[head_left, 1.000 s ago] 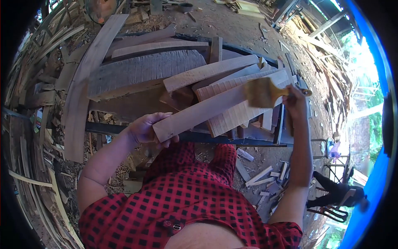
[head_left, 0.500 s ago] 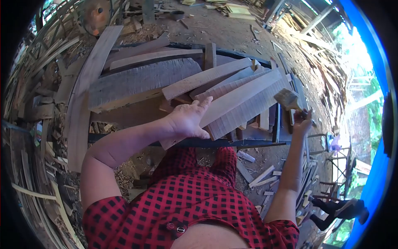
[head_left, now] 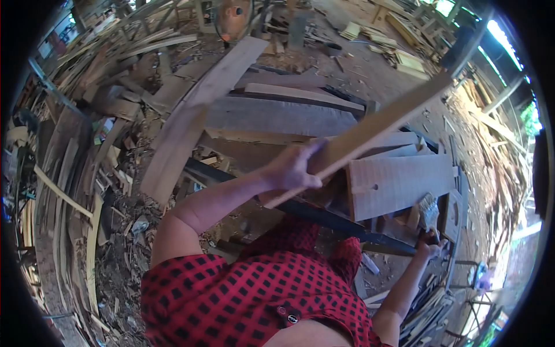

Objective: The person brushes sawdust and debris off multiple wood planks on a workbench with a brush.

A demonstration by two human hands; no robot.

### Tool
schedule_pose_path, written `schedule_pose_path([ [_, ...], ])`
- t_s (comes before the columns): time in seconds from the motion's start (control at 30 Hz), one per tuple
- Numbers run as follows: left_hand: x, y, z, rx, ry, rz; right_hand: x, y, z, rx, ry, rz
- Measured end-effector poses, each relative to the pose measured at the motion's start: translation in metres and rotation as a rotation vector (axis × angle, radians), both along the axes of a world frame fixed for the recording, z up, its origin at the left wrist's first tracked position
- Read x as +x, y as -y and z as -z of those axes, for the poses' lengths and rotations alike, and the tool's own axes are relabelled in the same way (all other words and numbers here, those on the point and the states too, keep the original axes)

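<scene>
My left hand (head_left: 292, 169) grips a long wooden board (head_left: 381, 127) near its close end. The board is raised on a slant above the pile, its far end pointing to the upper right. My right hand (head_left: 429, 247) is closed round the handle of a wide, flat paintbrush (head_left: 428, 213), bristles pointing away from me. Just beyond the brush lies a broad, ridged board (head_left: 402, 182) with a small dark knot. Left of the raised board, a wide greyish plank (head_left: 277, 115) rests on the dark-framed table (head_left: 324, 215).
A long plank (head_left: 188, 133) slants across the table's left end. Wood scraps and offcuts cover the ground on the left (head_left: 63, 191), and more timber is heaped at the right (head_left: 491, 168). An orange round machine (head_left: 233, 14) stands at the back.
My left hand has lifted the board off the pile and turned it more upright, uncovering the ridged board. My right hand has drawn the brush closer to me. The view has swung left.
</scene>
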State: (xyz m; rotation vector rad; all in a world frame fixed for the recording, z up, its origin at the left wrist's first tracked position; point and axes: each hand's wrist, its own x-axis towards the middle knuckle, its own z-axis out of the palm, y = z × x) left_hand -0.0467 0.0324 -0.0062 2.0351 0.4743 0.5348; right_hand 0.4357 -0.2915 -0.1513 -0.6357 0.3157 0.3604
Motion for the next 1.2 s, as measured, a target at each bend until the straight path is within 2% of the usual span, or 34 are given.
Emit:
schedule_pose_path([
  [0.07, -0.036, -0.014, 0.004, 0.09, 0.052, -0.217, 0.002, 0.003, 0.002, 0.008, 0.024, -0.022],
  [0.13, -0.078, -0.03, 0.006, 0.254, -0.111, -0.457, 0.004, 0.007, 0.008, 0.021, 0.046, -0.037],
  [0.2, -0.118, -0.053, 0.02, 0.255, -0.052, -0.573, 0.009, 0.01, 0.019, 0.044, 0.108, -0.107],
  [0.27, -0.154, -0.065, 0.007, 0.538, -0.261, -0.73, 0.007, 0.008, 0.018, 0.038, 0.109, -0.108],
  [0.4, -0.224, -0.108, 0.025, 0.557, -0.377, -0.829, -0.002, 0.004, 0.014, -0.02, 0.137, -0.095],
  [0.47, -0.247, -0.124, 0.039, 0.352, -0.377, -0.918, 0.001, 0.005, 0.016, -0.073, 0.151, 0.002],
  [0.5, -0.26, -0.135, 0.054, 0.411, -0.417, -0.958, 0.005, 0.009, 0.018, -0.069, 0.135, -0.045],
  [0.67, -0.27, -0.142, 0.083, 0.388, -0.474, -0.992, 0.0, 0.009, 0.015, -0.083, 0.166, -0.081],
  [0.73, -0.26, -0.133, 0.078, 0.374, -0.459, -0.985, 0.004, 0.012, 0.018, -0.107, 0.157, -0.138],
  [0.8, -0.248, -0.125, 0.072, 0.283, -0.653, -0.986, 0.002, 0.01, 0.018, -0.1, 0.154, -0.122],
  [0.83, -0.25, -0.129, 0.086, 0.278, -0.655, -0.975, 0.001, 0.008, 0.016, -0.091, 0.153, -0.112],
  [0.9, -0.263, -0.144, 0.123, 0.39, -0.526, -0.941, -0.003, 0.007, 0.016, -0.126, 0.157, -0.121],
  [0.93, -0.266, -0.146, 0.126, 0.385, -0.524, -0.923, -0.004, 0.008, 0.015, -0.152, 0.16, -0.136],
  [1.0, -0.266, -0.15, 0.126, 0.639, -0.657, -0.887, -0.022, -0.003, 0.004, -0.131, 0.223, -0.196],
  [1.03, -0.269, -0.151, 0.117, 0.674, -0.67, -0.885, -0.023, -0.001, 0.004, -0.111, 0.263, -0.201],
  [1.07, -0.264, -0.145, 0.101, 0.709, -0.678, -0.876, -0.035, -0.003, -0.011, -0.122, 0.154, -0.221],
  [1.1, -0.247, -0.134, 0.08, 0.779, -0.661, -0.916, -0.026, -0.006, -0.004, -0.179, 0.061, -0.096],
  [1.13, -0.232, -0.122, 0.056, 0.848, -0.642, -0.962, -0.016, 0.004, 0.006, -0.145, 0.108, -0.201],
  [1.17, -0.208, -0.106, 0.031, 0.844, -0.626, -0.923, -0.042, -0.014, -0.017, -0.17, 0.104, -0.114],
  [1.2, -0.174, -0.08, 0.006, 0.521, -0.382, -0.949, -0.029, -0.004, 0.0, -0.162, 0.207, -0.209],
])
